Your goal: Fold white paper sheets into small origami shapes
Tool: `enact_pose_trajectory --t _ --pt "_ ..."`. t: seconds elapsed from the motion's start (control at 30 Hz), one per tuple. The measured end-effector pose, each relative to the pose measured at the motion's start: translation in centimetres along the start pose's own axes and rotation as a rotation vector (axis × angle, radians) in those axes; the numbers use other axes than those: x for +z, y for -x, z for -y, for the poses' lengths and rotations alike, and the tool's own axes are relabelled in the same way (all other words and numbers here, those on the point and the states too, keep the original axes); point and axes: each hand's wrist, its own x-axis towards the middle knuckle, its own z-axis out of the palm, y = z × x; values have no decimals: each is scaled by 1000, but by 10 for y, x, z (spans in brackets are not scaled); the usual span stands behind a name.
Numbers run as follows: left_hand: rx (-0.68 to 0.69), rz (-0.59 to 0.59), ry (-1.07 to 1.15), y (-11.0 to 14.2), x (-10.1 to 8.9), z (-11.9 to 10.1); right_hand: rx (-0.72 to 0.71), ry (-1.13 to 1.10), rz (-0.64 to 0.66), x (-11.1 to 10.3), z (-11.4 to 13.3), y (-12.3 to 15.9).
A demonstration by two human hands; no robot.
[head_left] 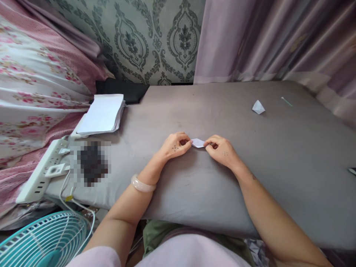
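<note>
Between my two hands is a small piece of folded white paper, pointed at its ends and held just over the grey-covered table. My left hand pinches its left tip between thumb and fingers. On the opposite side, my right hand grips the right tip the same way. Farther back to the right, a folded paper shape with several facets sits by itself on the cover.
A stack of white paper lies at the left, before a black folded item. Nearby are a white power strip with plugs and a blurred-out dark object. A turquoise fan stands lower left. A thin green stick lies far right.
</note>
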Motion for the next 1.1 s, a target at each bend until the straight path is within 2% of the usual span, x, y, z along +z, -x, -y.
enact_pose_trajectory --t 0.17,0.23,0.4,0.67,1.1 --pt "-45 -72 -43 -3 10 -3 29 120 -56 3 7 -2" --pt "-69 -77 -43 -3 12 -4 41 149 -40 3 8 -2" --pt "-79 -39 -60 1 11 -7 39 177 35 2 8 0" --pt "-86 -46 -229 6 21 -11 47 235 37 5 14 3" --pt "-85 14 -216 4 17 -10 43 304 111 5 15 5"
